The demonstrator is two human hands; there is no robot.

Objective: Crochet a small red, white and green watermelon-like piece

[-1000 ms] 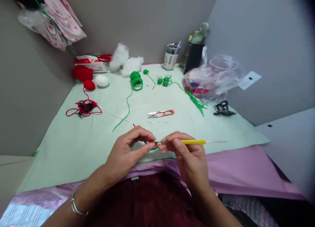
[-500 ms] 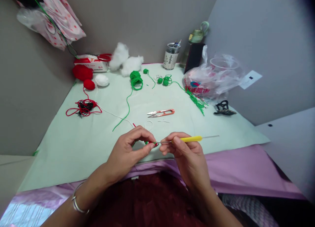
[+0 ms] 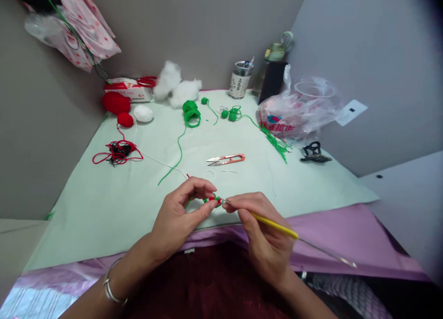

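Note:
Between the thumb and fingers of my left hand point(image 3: 185, 206) is a small crochet piece point(image 3: 215, 201) in red, green and white yarn. My right hand point(image 3: 265, 231) grips a crochet hook point(image 3: 277, 226) by its yellow handle. The hook's near tip meets the right end of the piece, though my fingers partly hide the contact. Its other metal end slants down to the right. A white strand and a short red yarn end lie just beyond my left hand. Thread snips point(image 3: 226, 160) with orange handles rest on the table past both hands.
Red yarn balls point(image 3: 116, 102), a white ball point(image 3: 143, 113) and tangled red and black yarn lie at left. Green yarn point(image 3: 191, 112) and white stuffing point(image 3: 185, 93) sit at the back. A plastic bag point(image 3: 290, 116), pen jar point(image 3: 240, 81) and black hair claw point(image 3: 314, 153) stand right.
The crochet hook has swung from nearly level to slanting, its rear end now lower and toward me. My right hand has rotated with it; my left hand stays almost still, with more of the piece showing.

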